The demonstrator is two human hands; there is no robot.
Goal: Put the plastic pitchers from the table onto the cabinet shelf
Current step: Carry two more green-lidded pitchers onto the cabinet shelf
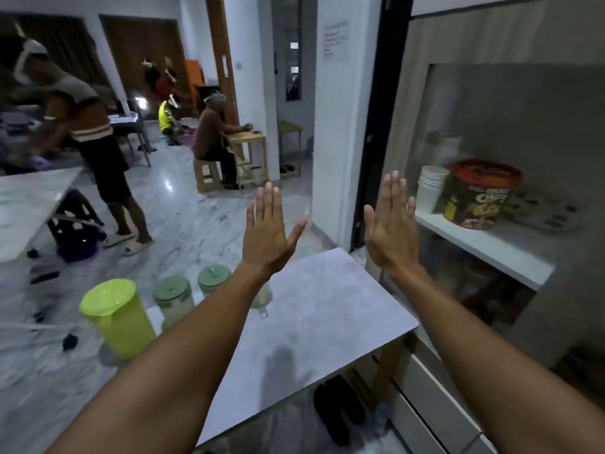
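A lime-green plastic pitcher [116, 314] with a lid stands at the left edge of the small grey table [314, 309]. Beside it stand two clear pitchers with pale green lids [173, 298] [214, 279]; a third clear one [263, 298] is mostly hidden behind my left forearm. My left hand [266, 232] and my right hand [389, 224] are both raised flat above the table, backs toward me, fingers straight, holding nothing. The white cabinet shelf [484, 245] lies to the right, beyond my right hand.
On the shelf stand a stack of white cups [430, 191], a red-lidded snack tub [478, 194] and a tray behind it. Dark sandals [337, 414] lie under the table. Several people stand or sit in the room at the left. A marble counter [29, 204] juts in from the left.
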